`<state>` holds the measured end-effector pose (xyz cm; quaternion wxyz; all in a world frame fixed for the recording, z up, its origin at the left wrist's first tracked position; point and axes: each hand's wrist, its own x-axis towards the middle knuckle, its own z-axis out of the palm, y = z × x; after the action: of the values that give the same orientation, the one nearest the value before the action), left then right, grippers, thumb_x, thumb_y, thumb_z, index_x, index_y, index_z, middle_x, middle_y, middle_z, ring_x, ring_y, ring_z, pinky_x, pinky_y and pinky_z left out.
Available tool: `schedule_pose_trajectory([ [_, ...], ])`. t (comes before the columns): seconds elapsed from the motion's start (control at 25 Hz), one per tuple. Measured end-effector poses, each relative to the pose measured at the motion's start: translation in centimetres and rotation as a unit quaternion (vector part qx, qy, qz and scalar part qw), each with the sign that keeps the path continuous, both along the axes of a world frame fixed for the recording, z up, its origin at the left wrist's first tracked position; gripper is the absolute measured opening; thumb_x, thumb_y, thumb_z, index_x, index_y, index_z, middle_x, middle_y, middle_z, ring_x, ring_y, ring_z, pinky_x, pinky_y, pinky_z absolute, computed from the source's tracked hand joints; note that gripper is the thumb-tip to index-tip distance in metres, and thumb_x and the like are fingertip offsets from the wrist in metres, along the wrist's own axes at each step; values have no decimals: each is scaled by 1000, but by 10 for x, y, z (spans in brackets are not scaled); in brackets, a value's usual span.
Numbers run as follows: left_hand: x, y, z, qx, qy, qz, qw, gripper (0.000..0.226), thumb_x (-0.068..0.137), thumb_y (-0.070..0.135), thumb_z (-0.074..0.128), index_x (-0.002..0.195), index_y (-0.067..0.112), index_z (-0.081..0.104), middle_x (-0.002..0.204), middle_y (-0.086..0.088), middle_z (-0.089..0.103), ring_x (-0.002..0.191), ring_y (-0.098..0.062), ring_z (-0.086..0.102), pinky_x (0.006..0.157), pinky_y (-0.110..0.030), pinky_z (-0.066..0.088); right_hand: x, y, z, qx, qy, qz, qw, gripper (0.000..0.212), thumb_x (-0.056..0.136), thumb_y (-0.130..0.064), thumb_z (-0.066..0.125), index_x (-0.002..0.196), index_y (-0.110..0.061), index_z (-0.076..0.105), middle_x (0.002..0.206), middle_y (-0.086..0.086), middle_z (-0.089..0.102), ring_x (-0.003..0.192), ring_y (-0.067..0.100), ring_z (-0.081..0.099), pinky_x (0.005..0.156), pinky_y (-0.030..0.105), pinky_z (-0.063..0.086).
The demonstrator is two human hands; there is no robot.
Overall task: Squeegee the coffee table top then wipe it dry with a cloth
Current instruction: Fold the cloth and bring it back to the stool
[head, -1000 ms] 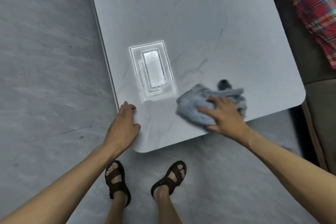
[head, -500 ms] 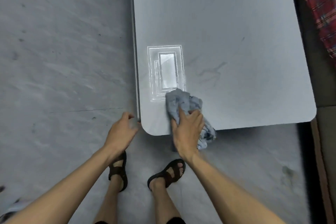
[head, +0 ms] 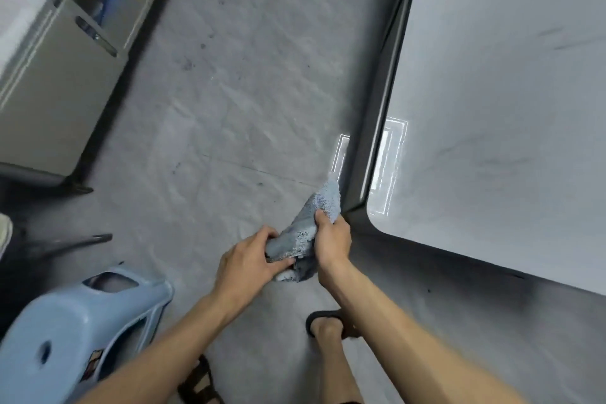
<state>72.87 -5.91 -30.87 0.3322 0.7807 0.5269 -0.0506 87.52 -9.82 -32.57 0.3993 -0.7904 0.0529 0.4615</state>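
Observation:
The pale marble-look coffee table top [head: 498, 128] fills the right side, its rounded near-left corner close to my hands. A grey-blue fluffy cloth [head: 310, 220] hangs in the air over the floor, just left of that corner. My right hand [head: 331, 239] grips the cloth's upper part and my left hand [head: 249, 259] grips its lower end. No squeegee is in view.
A light blue plastic stool [head: 65, 334] stands at the lower left. A grey cabinet [head: 55, 82] runs along the upper left with a dark floor strip beside it. My sandalled feet [head: 331, 325] stand on the grey floor below the hands.
The cloth has come off the table top and is now held over the floor by both hands. My left hand left the table edge and took the cloth. The view swung left.

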Motion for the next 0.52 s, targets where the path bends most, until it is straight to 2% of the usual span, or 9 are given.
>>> schedule_pose_trajectory([
  [0.16,-95,11,19,106,-39,-29,993,34,69,48,76,90,33,54,82,15,64,71,-12,61,58,-23,35,-86,6,23,7,-4,30,1000,18,89,-31,55,105,-22,56,105,3,67,97,27,62,93,43,49],
  [0.24,-151,21,34,136,-52,-29,989,31,68,38,80,87,31,57,77,17,58,64,-10,56,54,-19,32,-132,3,36,23,14,76,997,26,84,-33,58,105,-20,50,93,3,67,85,26,63,81,41,53],
  [0.32,-211,32,54,147,-63,-26,987,28,69,32,81,86,30,58,75,19,54,62,-6,51,54,-16,32,-178,-5,47,15,-7,171,985,41,79,-40,59,108,-15,46,74,2,69,74,25,64,71,38,52],
  [0.36,-244,36,66,143,-67,-24,987,26,71,32,80,86,30,59,75,19,56,63,-5,52,55,-18,36,-204,-7,53,5,-48,233,971,45,80,-42,59,114,-16,45,74,-2,71,78,24,67,75,39,52],
  [0.4,-277,38,76,138,-68,-23,988,25,71,31,79,87,30,60,76,18,58,64,-6,54,57,-23,43,-231,-6,60,2,-90,295,951,50,83,-41,57,125,-19,42,84,-4,72,84,23,68,80,39,51],
  [0.48,-336,39,92,128,-70,-19,989,25,71,27,79,91,30,64,82,15,66,69,-10,60,64,-29,52,-283,6,68,53,-124,408,903,61,89,-24,51,146,-27,29,104,0,70,90,22,70,86,36,50],
  [0.52,-365,39,96,130,-69,-8,989,26,71,27,80,92,29,65,85,12,69,73,-13,63,66,-29,52,-310,16,67,88,-118,464,873,63,89,-13,47,147,-31,31,107,3,70,91,22,71,88,35,51],
])
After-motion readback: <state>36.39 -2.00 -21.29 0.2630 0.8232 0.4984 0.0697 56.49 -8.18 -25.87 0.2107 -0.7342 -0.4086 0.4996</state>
